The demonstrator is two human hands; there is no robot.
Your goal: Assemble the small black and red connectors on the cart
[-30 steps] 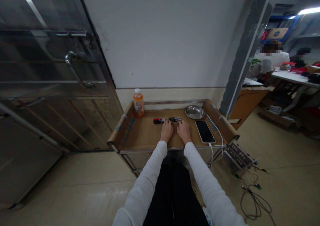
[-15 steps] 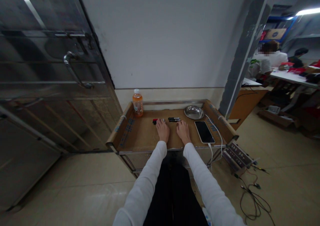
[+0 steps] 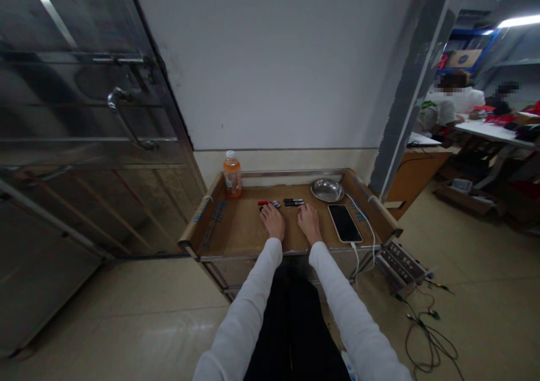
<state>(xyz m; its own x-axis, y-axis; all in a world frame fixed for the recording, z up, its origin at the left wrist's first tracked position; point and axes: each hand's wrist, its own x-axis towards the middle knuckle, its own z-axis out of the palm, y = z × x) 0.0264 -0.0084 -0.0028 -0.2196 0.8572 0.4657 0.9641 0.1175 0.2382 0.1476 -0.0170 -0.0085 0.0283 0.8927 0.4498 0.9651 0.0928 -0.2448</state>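
Note:
My left hand (image 3: 273, 222) lies over the cardboard-lined top of a cart (image 3: 236, 229), fingers spread and resting by a red marker pen (image 3: 265, 203). Something dark shows at its fingertips, partly covered by them. My right hand (image 3: 309, 223) is also palm down with its fingers stretched out. Its fingertips are close to the right end of some black marker pens (image 3: 292, 202) lying side by side; whether they touch is too small to tell.
A phone (image 3: 345, 223) with a white cable lies right of my right hand. Behind it sits a shiny metal dish (image 3: 327, 190). An orange drink bottle (image 3: 232, 175) stands at the back left. Raised cardboard edges line the cart's sides. On the floor are a power box (image 3: 400, 265) and cables (image 3: 434, 336).
My left hand has shifted slightly left and back toward me, with its fingers more spread, so more of the red marker pen shows. My right hand has barely moved.

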